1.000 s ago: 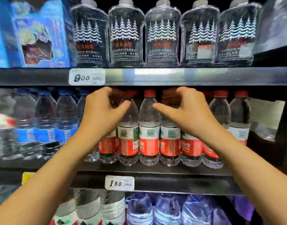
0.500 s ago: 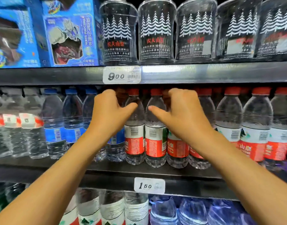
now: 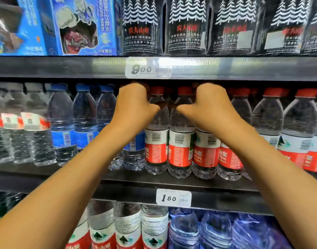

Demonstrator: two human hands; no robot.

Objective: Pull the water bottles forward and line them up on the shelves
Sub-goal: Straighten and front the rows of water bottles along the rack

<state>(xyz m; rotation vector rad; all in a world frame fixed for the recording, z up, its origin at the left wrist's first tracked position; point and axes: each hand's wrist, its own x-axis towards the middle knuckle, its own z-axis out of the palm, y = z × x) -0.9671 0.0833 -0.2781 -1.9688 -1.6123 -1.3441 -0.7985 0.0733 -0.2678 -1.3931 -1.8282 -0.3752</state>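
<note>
The middle shelf (image 3: 172,184) runs across the whole view, its dark front edge carrying a white price tag marked 1.60 (image 3: 173,198). Above it the upper shelf (image 3: 64,66) bears a second price tag marked 9.00 (image 3: 148,67) on its front edge; on it stand large dark bottles printed with white trees (image 3: 186,26) toward the right and blue cartons (image 3: 82,26) toward the left corner.

Along the middle shelf, the red-capped water bottles (image 3: 180,141) with red and white labels stand upright in a row near the front edge, from the centre out to the right end. Left of them come blue-capped bottles (image 3: 61,123) with blue labels, then clear bottles with white caps (image 3: 33,133) at the left end, blurred. More red caps show dimly further back on the shelf.

Both bare forearms reach up from the lower corners. The left hand (image 3: 134,105) and the right hand (image 3: 209,106) are over the necks of the red-capped bottles at the centre, thumbs pointing toward each other and nearly meeting in front of two bottles. The fingers of both go behind the bottle tops and out of sight, so whether either hand grips a bottle cannot be told.

Below the middle shelf stand further bottles with red and white labels (image 3: 129,230) and, right of them, blue-tinted bottles (image 3: 215,230).
</note>
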